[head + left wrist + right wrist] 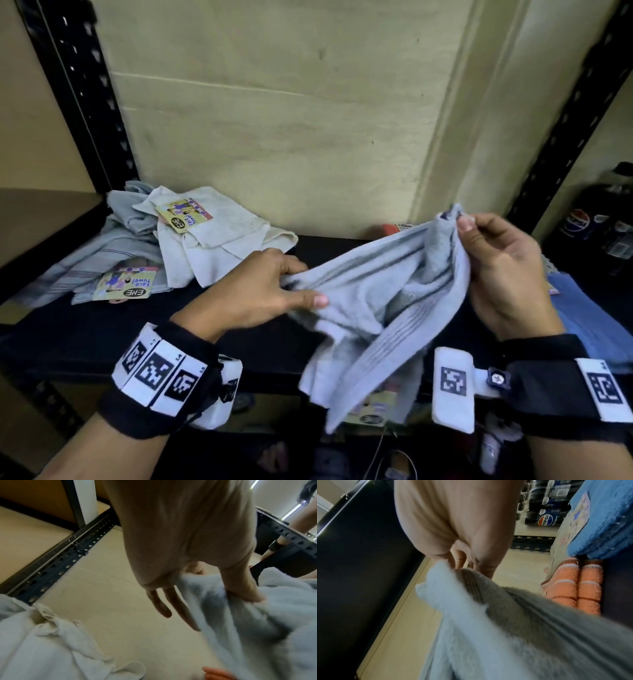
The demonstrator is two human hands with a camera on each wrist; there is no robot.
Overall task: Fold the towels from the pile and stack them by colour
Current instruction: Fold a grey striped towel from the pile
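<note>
Both hands hold a pale grey-blue terry towel with woven stripes [376, 291] in the air above the dark shelf [102, 335]. The left hand [253, 291] pinches one bunched edge between thumb and fingers [243, 586]; the right hand [503, 267] pinches the raised corner. A heap of white and grey towels [191, 246] lies on the shelf's far left.

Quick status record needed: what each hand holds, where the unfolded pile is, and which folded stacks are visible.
left hand: pinches one edge of the pale grey-blue towel
right hand: pinches the towel's upper corner, raised
towel state: stretched between the hands, not yet folded, lower end hanging
pile: unfolded white and grey towels at shelf's back left, two with paper labels
stacks: blue towels and orange towels at the right
</note>
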